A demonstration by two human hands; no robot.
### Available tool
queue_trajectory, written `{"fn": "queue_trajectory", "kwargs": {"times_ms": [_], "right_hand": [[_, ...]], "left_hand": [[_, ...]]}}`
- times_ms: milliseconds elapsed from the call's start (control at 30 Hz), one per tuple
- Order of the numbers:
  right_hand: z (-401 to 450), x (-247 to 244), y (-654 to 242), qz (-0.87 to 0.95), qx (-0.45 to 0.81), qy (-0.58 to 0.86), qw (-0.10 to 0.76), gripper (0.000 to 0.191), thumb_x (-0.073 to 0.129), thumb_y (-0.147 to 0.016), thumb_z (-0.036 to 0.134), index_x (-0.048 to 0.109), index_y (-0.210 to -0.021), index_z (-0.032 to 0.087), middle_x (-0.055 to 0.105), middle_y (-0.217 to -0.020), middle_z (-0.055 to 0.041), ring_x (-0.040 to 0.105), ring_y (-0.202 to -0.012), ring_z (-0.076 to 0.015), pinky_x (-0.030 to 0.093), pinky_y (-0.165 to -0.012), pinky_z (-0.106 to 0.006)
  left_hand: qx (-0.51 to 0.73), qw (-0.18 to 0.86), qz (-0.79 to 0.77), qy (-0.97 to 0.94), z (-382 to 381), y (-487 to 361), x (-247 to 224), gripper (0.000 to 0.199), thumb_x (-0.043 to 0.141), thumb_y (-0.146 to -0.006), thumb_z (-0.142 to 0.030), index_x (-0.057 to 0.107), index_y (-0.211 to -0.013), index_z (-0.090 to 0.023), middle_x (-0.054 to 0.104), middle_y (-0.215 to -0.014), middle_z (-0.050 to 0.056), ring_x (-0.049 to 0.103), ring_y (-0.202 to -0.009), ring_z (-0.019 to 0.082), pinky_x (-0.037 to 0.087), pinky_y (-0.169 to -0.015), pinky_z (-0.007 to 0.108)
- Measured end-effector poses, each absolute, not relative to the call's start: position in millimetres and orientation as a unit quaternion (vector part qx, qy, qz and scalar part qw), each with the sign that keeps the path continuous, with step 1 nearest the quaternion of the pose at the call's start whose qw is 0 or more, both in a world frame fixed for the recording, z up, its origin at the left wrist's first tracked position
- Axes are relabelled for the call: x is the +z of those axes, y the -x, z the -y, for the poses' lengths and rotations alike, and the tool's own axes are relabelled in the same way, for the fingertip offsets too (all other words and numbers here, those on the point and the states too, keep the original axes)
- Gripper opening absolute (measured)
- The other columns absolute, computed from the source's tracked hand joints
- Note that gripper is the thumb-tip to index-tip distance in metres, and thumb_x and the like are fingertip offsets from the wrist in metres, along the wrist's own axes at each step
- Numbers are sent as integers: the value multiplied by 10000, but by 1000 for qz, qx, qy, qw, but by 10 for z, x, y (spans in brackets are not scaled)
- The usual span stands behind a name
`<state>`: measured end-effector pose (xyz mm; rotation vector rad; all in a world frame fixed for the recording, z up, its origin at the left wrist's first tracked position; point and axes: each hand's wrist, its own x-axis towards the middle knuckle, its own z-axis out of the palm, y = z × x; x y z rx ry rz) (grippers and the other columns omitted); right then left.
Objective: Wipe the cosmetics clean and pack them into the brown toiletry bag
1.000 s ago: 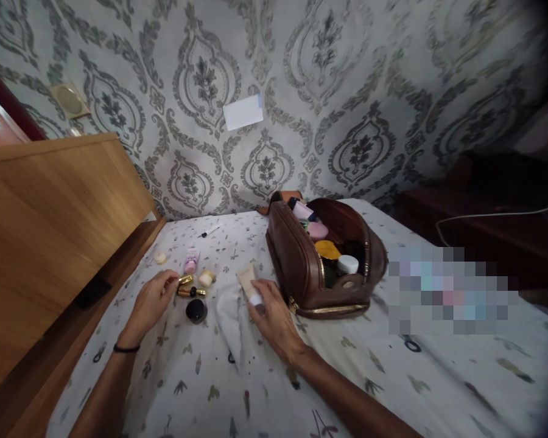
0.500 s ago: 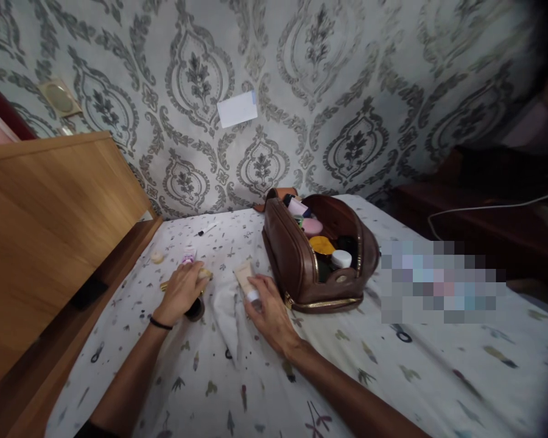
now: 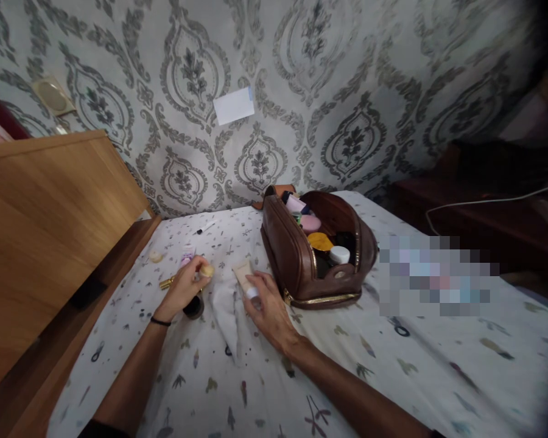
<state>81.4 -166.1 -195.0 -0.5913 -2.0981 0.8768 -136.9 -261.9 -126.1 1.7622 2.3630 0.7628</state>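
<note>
My left hand (image 3: 186,287) is closed, thumb and fingers pinching a small yellowish round container (image 3: 206,271) just above the sheet. Partly under that hand lie a gold tube (image 3: 167,283) and a dark round item (image 3: 193,307); a purple-and-white item (image 3: 187,255) is just beyond it. My right hand (image 3: 269,310) has its fingers around a cream squeeze tube (image 3: 243,272) with a white cap, which seems to rest on the bed. To the right stands a brown cosmetic bag (image 3: 283,255), unzipped, with a yellow item (image 3: 320,241), a white-lidded jar (image 3: 340,255) and a pink item (image 3: 309,223) inside.
A thin white stick with a dark end (image 3: 205,227) and a small cream round item (image 3: 155,257) lie on the patterned sheet (image 3: 201,395). A wooden board (image 3: 59,213) borders the left side, and the papered wall (image 3: 260,158) rises behind. Blurred items are at right.
My left hand has raised its fingers slightly, with the yellowish container now pinched upright in them, showing more of the gold tube. My right hand stays on the cream tube.
</note>
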Motion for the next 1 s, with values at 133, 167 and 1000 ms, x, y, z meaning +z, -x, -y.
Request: {"fn": "queue_trajectory", "kwargs": {"times_ms": [133,167,1000], "right_hand": [[1668,-1919,-818,824,357,236,372,405,530,-860,190,558,-1262,150,508,-1282,-166,542,-1209,-290,539,-956,-443],[1670,-1916,-817,824,357,236,372,400,531,-861,193,563,-1257,143,509,-1280,-171,548,-1200,-292,543,-949,-444],[2036,-1734,-894,844,305,135,421,259,485,-907,136,642,-1091,227,602,-1222,-129,580,-1165,-270,512,-988,-477]], "left_hand": [[261,70,-771,-577,2603,1380,-1276,59,550,-804,-254,527,-830,-207,644,-853,-10,582,-802,162,425,-704,260],[262,74,-771,-575,2614,1383,-1270,65,553,-808,-261,525,-798,-204,644,-833,-11,576,-773,156,422,-696,259],[62,-111,-697,-705,3042,508,-1370,190,435,-954,-127,610,-1001,-185,633,-1015,88,574,-990,258,461,-932,460]]}}
